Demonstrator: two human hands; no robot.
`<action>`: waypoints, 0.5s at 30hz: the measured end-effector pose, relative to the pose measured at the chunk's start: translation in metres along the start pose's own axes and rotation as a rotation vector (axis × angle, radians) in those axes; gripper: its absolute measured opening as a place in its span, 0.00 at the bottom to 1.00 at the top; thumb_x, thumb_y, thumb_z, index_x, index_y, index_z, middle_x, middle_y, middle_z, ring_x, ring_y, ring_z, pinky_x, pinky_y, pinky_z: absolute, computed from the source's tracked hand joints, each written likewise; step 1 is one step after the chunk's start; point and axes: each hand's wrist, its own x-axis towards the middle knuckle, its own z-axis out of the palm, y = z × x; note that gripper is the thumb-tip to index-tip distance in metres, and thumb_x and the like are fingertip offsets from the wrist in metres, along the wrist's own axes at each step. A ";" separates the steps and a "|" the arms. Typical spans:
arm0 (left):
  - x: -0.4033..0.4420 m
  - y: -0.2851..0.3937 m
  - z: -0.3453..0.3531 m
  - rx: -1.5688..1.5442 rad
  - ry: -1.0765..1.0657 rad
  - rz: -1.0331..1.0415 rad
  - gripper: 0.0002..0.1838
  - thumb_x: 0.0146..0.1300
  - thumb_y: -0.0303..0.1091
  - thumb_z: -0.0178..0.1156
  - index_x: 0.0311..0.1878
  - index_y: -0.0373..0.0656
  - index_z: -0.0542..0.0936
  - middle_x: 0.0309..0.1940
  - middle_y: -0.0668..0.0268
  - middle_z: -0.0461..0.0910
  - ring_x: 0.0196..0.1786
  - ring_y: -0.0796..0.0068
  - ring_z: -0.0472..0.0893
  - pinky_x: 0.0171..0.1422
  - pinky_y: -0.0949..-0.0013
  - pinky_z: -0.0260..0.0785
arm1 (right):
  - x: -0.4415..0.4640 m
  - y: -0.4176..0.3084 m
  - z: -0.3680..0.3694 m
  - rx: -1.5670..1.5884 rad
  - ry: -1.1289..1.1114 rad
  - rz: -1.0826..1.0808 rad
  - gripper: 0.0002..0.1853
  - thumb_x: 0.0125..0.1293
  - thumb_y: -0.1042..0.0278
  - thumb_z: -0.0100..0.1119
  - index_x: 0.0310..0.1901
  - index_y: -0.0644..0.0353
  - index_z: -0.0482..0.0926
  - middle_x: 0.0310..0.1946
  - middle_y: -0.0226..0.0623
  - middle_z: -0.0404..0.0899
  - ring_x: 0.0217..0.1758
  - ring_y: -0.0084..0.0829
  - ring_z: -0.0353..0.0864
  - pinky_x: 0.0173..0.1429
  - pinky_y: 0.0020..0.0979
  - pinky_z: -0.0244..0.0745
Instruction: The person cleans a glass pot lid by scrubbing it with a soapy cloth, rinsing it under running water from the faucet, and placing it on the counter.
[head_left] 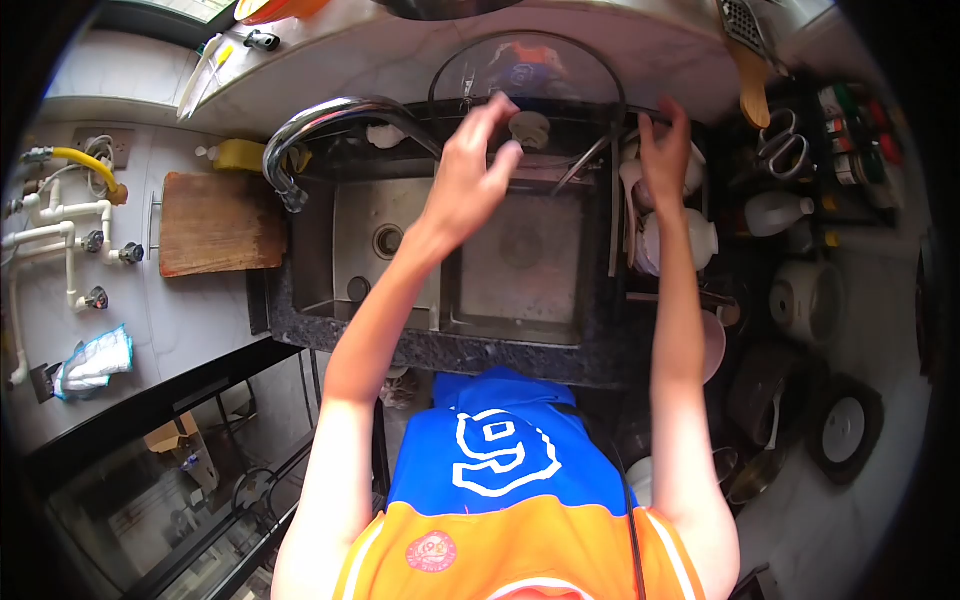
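My left hand (475, 165) is over the back of the sink (515, 255), its fingers and thumb apart with nothing between them. Just to its right is the knob of a clear glass lid (535, 75), which stands tilted behind the sink. At the right, my right hand (665, 150) reaches to the back of a dish rack holding white bowls (690, 243). Its thumb and fingers are parted near the rack's back edge and the lid's right side; whether they touch anything is unclear.
A curved chrome faucet (335, 110) arches over the sink's left part. Left of the sink stands a wooden cutting board (220, 223). Scissors (783, 147), a white bottle (778, 213) and a wooden spatula (753, 95) lie at the right.
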 end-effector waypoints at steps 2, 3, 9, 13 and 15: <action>-0.032 0.057 -0.011 -0.451 -0.194 -0.056 0.29 0.60 0.20 0.56 0.67 0.34 0.66 0.60 0.53 0.73 0.64 0.62 0.73 0.70 0.62 0.63 | -0.037 -0.048 -0.018 0.086 0.148 0.033 0.18 0.66 0.72 0.58 0.56 0.65 0.72 0.51 0.43 0.74 0.53 0.38 0.76 0.57 0.35 0.73; -0.045 0.085 -0.019 -0.637 -0.277 -0.038 0.28 0.58 0.19 0.55 0.65 0.36 0.69 0.59 0.56 0.75 0.63 0.67 0.74 0.68 0.64 0.66 | -0.059 -0.054 -0.023 0.019 0.212 -0.011 0.16 0.65 0.74 0.57 0.54 0.64 0.73 0.49 0.42 0.74 0.52 0.35 0.76 0.55 0.33 0.74; -0.118 0.184 -0.043 -1.105 -0.646 0.357 0.22 0.64 0.26 0.54 0.61 0.30 0.70 0.59 0.48 0.73 0.63 0.49 0.73 0.68 0.55 0.64 | -0.198 -0.075 -0.016 0.145 -0.247 0.332 0.12 0.63 0.79 0.55 0.49 0.64 0.74 0.42 0.36 0.76 0.44 0.28 0.77 0.51 0.29 0.73; -0.170 0.220 -0.036 -1.319 -0.324 0.452 0.20 0.71 0.33 0.51 0.59 0.27 0.71 0.57 0.47 0.74 0.62 0.47 0.72 0.66 0.48 0.63 | -0.261 -0.085 -0.009 0.157 -0.429 0.434 0.15 0.62 0.78 0.56 0.52 0.64 0.74 0.44 0.40 0.77 0.44 0.32 0.79 0.48 0.29 0.74; -0.176 0.227 -0.045 -1.253 -0.246 0.461 0.21 0.71 0.35 0.51 0.59 0.27 0.71 0.56 0.48 0.74 0.60 0.47 0.73 0.64 0.51 0.64 | -0.271 -0.093 -0.004 0.132 -0.490 0.453 0.15 0.62 0.77 0.57 0.52 0.64 0.74 0.44 0.41 0.77 0.44 0.33 0.79 0.47 0.30 0.74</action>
